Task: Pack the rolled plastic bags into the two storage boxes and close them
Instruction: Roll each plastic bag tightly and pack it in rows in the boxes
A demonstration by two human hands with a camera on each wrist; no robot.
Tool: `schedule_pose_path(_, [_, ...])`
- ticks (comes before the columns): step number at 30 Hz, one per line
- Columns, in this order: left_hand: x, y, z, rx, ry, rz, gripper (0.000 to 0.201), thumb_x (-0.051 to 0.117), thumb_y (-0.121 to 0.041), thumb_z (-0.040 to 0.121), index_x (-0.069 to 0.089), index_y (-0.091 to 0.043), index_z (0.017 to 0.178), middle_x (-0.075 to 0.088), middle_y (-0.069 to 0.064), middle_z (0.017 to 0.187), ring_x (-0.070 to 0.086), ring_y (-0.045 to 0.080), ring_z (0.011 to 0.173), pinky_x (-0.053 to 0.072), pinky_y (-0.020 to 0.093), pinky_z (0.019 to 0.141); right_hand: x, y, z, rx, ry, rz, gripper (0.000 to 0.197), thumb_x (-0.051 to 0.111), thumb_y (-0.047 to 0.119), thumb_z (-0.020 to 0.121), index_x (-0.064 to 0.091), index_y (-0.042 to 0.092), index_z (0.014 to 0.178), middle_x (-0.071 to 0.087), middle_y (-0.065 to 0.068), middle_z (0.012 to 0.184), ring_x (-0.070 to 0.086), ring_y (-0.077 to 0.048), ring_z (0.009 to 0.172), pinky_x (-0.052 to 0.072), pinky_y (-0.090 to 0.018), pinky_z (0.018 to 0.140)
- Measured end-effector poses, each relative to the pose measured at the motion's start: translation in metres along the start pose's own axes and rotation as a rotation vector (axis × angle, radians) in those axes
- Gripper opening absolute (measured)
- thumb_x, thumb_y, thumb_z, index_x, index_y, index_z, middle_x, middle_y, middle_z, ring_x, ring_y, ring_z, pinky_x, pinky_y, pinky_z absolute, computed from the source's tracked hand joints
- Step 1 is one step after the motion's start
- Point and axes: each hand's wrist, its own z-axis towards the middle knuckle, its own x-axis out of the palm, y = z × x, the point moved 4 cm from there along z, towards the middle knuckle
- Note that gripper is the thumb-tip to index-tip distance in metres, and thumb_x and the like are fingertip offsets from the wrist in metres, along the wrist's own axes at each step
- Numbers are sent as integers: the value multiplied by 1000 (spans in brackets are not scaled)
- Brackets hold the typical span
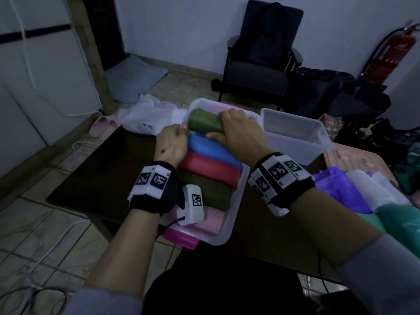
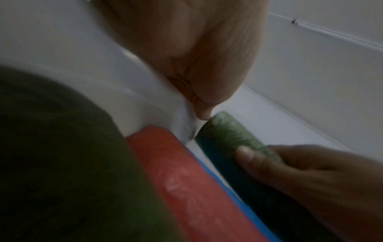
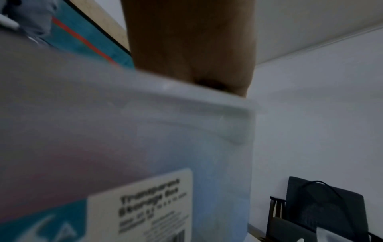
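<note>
A clear storage box (image 1: 237,201) stands mid-table and holds blue (image 1: 204,146), red (image 1: 204,165), dark green (image 1: 209,192) and pink (image 1: 213,221) rolled bags side by side. My right hand (image 1: 236,130) grips another green roll (image 1: 202,121) at the box's far end, thumb on its near side (image 2: 248,155). My left hand (image 1: 172,142) holds the box's left wall, with one fingertip (image 2: 204,114) touching the end of that green roll (image 2: 230,131). A second clear box (image 1: 293,133) stands to the right with nothing in it. The right wrist view shows only the box wall (image 3: 145,131) and its label.
Loose purple, white and teal bags (image 1: 341,187) lie at the right, near a pink lid (image 1: 354,160). Another pink lid (image 1: 181,238) sticks out under the filled box. A white bag (image 1: 145,117) lies beyond the dark table (image 1: 102,178). A dark chair (image 1: 261,60) stands behind.
</note>
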Motion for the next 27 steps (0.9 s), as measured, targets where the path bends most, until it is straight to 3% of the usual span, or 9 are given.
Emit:
schedule_pose_path(5, [-4, 2, -7, 16, -29, -43, 41, 32, -29, 102, 61, 0, 103, 60, 21, 114, 53, 32, 107, 36, 30, 84, 13, 2, 2, 18, 55, -148, 59, 39, 57, 92, 44, 7, 124, 52, -13, 125, 45, -30, 117, 35, -41, 94])
schedule_pose_path(10, [-4, 4, -7, 17, -38, -52, 41, 31, -31, 102, 61, -2, 103, 60, 19, 114, 53, 31, 107, 36, 31, 86, 9, 6, 2, -31, -57, -183, 52, 45, 52, 91, 48, 13, 124, 49, -9, 124, 44, -27, 115, 35, -40, 91])
schedule_pose_path(12, [-3, 5, -5, 10, -29, -68, 41, 32, -31, 101, 62, -4, 104, 60, 19, 114, 53, 32, 107, 37, 33, 88, 6, 9, 1, -75, -134, -143, 44, 48, 46, 92, 52, 16, 124, 51, -8, 121, 46, -27, 111, 36, -38, 87])
schedule_pose_path(15, [-3, 5, -5, 16, -34, -58, 40, 31, -32, 101, 61, -4, 100, 60, 19, 112, 53, 32, 106, 36, 32, 85, 11, 6, 1, -83, -120, -59, 33, 40, 33, 98, 54, 19, 126, 55, -6, 118, 50, -25, 107, 39, -36, 83])
schedule_pose_path(20, [-2, 6, -4, 22, -44, -30, 40, 31, -32, 102, 59, -4, 97, 60, 19, 110, 53, 32, 103, 31, 29, 78, 16, 0, 5, -37, -132, -7, 39, 36, 14, 99, 49, 22, 135, 56, -6, 122, 46, -27, 114, 36, -37, 90])
schedule_pose_path(22, [0, 6, -2, 19, -46, -26, 40, 31, -31, 101, 59, -3, 96, 60, 20, 109, 53, 32, 102, 31, 29, 78, 10, 0, 3, -64, -242, 145, 37, 45, 7, 92, 61, 18, 124, 63, -9, 112, 49, -31, 109, 38, -39, 89])
schedule_pose_path(24, [3, 6, 2, 23, -41, -9, 42, 31, -30, 102, 61, 0, 98, 60, 22, 110, 53, 33, 103, 33, 30, 80, 2, -10, -6, 23, -487, 395, 32, 49, 3, 86, 67, 8, 112, 65, -14, 104, 54, -35, 103, 41, -42, 88])
schedule_pose_path(25, [4, 6, 5, 22, -33, 3, 43, 31, -30, 102, 61, 2, 99, 60, 23, 111, 53, 34, 104, 34, 31, 81, 6, -15, -13, 102, -544, 476, 34, 48, 2, 86, 64, 4, 115, 62, -17, 109, 53, -36, 106, 39, -42, 93])
schedule_pose_path(27, [9, 6, 11, 13, -6, 39, 45, 31, -29, 102, 61, 5, 103, 59, 26, 114, 52, 37, 107, 36, 34, 86, 24, -21, -31, 278, -502, 621, 40, 44, 3, 89, 49, -3, 129, 52, -21, 125, 45, -35, 120, 29, -37, 106])
